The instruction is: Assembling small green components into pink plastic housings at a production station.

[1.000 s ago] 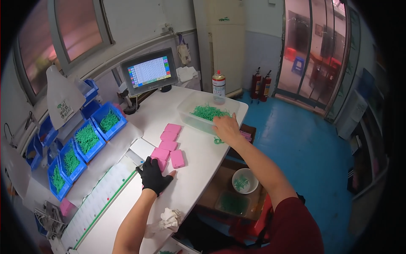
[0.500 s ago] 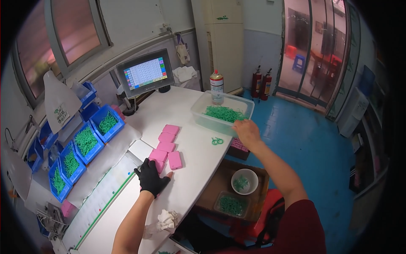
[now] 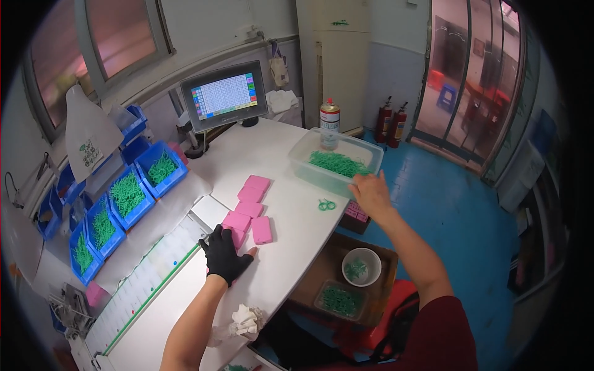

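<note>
My left hand (image 3: 226,256), in a black glove with a bare thumb tip, lies on the white table with its fingers spread. Its fingertips reach the nearest of several pink blocks (image 3: 262,229); a bit of pink also shows at the edge of the palm. My bare right hand (image 3: 372,196) is at the near right corner of a clear plastic tub (image 3: 318,177), its fingers closed over the rim. Inside the tub lies a heap of green rings (image 3: 338,163). Two or so loose green rings (image 3: 327,204) rest on the table between the tub and the blocks.
Blue bins (image 3: 162,170) of green pieces line the left, beside a long strip with a green edge (image 3: 151,293). A monitor (image 3: 224,96) and a spray can (image 3: 330,117) stand at the back. Below the table's right edge, a cardboard box (image 3: 378,307) holds a white bucket (image 3: 362,267).
The whole view has shifted slightly, so things appear farther right. A finger of my right hand now sticks up more at the tub's corner. My left hand stays by the pink blocks.
</note>
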Available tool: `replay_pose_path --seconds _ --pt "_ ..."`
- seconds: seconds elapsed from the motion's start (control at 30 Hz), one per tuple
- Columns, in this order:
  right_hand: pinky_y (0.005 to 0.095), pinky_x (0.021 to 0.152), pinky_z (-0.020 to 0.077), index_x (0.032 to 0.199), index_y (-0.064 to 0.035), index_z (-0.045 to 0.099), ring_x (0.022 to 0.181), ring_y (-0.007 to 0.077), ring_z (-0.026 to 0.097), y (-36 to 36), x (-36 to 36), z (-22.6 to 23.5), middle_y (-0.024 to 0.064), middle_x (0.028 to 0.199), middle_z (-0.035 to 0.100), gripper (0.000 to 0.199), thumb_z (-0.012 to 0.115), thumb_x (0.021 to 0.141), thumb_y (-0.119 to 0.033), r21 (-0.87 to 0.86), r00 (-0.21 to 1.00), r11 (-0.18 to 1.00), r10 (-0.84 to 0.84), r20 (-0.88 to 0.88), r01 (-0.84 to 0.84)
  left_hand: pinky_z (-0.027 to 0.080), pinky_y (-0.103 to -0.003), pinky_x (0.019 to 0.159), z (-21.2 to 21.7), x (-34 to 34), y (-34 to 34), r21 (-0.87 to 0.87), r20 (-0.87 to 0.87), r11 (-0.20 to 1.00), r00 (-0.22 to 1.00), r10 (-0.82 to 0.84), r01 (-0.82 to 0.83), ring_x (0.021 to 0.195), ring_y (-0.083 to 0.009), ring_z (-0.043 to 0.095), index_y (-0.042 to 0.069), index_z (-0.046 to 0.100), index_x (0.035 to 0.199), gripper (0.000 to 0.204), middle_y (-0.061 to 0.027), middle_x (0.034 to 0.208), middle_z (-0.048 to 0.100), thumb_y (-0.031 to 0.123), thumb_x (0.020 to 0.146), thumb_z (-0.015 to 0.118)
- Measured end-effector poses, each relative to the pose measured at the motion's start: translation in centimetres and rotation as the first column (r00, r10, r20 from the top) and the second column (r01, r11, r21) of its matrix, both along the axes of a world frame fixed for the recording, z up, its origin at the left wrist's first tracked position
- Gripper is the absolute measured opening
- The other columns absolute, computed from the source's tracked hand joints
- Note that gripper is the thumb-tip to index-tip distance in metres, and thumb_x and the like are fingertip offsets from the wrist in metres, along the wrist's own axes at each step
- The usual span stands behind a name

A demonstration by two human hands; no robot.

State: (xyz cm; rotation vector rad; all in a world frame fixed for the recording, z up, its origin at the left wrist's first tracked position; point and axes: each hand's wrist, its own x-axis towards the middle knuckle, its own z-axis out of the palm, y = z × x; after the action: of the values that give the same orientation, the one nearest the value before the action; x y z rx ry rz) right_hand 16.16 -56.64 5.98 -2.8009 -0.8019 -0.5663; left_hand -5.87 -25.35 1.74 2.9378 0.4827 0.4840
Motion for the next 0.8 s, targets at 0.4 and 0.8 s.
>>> replay_pose_path --seconds 0.4,0.8 --pt "0.0441 0.096 0.0427 0.125 0.0011 0.046 0.113 0.0398 0.051 12.2 -8.9 -2.6 0.0267 0.121 0.052 0.062 0.070 0.081 -0.036 0.422 0.778 0.793 0.570 -0.264 -0.438 0.025 -0.058 0.105 -0.9 0.1 1.9 -0.138 0.000 0.990 0.999 -0.037 0.036 0.122 -0.0420 0.041 -0.002 0.042 0.127 0.073 -0.0263 0.132 0.043 0.041 0.074 0.070" --pt "0.0411 0.092 0.0443 0.123 0.0007 0.050 0.105 0.0328 0.051 14.5 -10.5 -3.0 0.0187 0.112 0.050 0.075 0.076 0.065 -0.039 0.174 0.771 0.831 0.556 -0.312 -0.528 0.038 -0.045 0.098 1.7 -11.8 2.6 -0.045 0.234 0.999 0.972 -0.006 0.017 0.119 -0.0354 0.044 0.002 0.047 0.124 0.077 -0.0227 0.130 0.044 0.043 0.067 0.078"
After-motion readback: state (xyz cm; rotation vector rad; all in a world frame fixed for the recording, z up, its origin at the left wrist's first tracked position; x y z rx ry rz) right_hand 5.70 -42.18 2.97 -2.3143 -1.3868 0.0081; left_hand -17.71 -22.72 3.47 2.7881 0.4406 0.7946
